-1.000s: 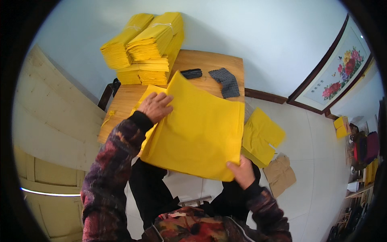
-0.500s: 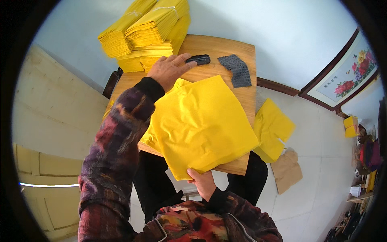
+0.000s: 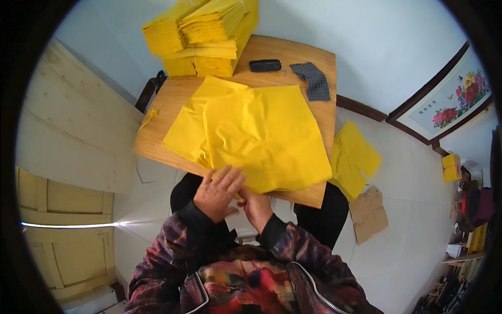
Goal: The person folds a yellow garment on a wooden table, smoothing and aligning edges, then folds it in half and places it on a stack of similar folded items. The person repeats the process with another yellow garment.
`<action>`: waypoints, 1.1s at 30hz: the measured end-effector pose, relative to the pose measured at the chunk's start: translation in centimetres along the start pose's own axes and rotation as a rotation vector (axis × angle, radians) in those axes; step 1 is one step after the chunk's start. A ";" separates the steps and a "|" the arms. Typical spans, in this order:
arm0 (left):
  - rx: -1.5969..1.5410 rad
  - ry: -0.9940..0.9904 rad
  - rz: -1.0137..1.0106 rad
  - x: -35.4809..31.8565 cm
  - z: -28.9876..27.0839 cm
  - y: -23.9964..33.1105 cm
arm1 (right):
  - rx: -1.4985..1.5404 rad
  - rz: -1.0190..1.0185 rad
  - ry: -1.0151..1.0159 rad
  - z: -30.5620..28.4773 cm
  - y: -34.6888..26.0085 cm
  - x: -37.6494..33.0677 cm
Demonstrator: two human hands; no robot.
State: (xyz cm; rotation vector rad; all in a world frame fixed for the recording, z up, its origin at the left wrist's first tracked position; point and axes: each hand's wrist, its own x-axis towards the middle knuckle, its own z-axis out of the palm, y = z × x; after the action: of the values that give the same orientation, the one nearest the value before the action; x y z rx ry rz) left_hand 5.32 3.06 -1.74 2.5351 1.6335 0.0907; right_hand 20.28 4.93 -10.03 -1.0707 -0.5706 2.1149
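Observation:
A large creased yellow cloth sheet [image 3: 266, 136] lies on the wooden table and hangs a little over its near edge. A second yellow cloth [image 3: 191, 131] shows from under its left side. My left hand [image 3: 218, 194] rests on the sheet's near left corner, fingers stretched out and slightly apart. Close beside it, my right hand [image 3: 256, 210] grips the near edge of the same sheet; its fingertips are partly hidden behind my left hand and the cloth.
On the wooden table [image 3: 319, 118], tied bundles of folded yellow cloth [image 3: 209, 31] are piled at the far left. A small black oblong object [image 3: 265, 65] and a dark grey textured piece [image 3: 314, 81] lie behind the sheet. Yellow cloth [image 3: 355, 159] and brown paper [image 3: 368, 214] are at the right, below table height.
My left hand has come back from beside the black object at the far side to the sheet's near corner, next to my right hand. The right hand keeps its grip on the near edge.

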 end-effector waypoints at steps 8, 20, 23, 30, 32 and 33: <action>-0.017 0.072 -0.125 -0.3 4.5 -1.3 | 0.146 0.050 -0.184 0.4 -0.6 -1.0; -0.029 0.258 -0.158 0.4 5.3 0.2 | -1.782 -0.908 0.138 -8.1 -11.7 -7.4; 0.004 0.269 -0.199 0.8 5.7 0.8 | -2.077 -0.873 0.075 -8.6 -12.8 -5.6; -0.027 0.317 -0.214 0.3 6.4 0.5 | -1.982 -0.745 -0.034 -10.0 -13.5 -4.2; -0.053 0.320 -0.218 0.3 6.5 0.4 | -1.979 -0.772 -0.049 -10.2 -13.8 -4.2; -0.058 0.318 -0.224 0.3 6.5 0.4 | -1.984 -0.757 -0.046 -10.2 -14.0 -4.1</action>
State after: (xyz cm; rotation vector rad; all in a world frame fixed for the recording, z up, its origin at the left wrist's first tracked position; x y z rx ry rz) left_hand 6.53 2.69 -8.18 2.3699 1.9821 0.5351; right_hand 35.74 11.94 -4.69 -1.1904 -2.7092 0.3523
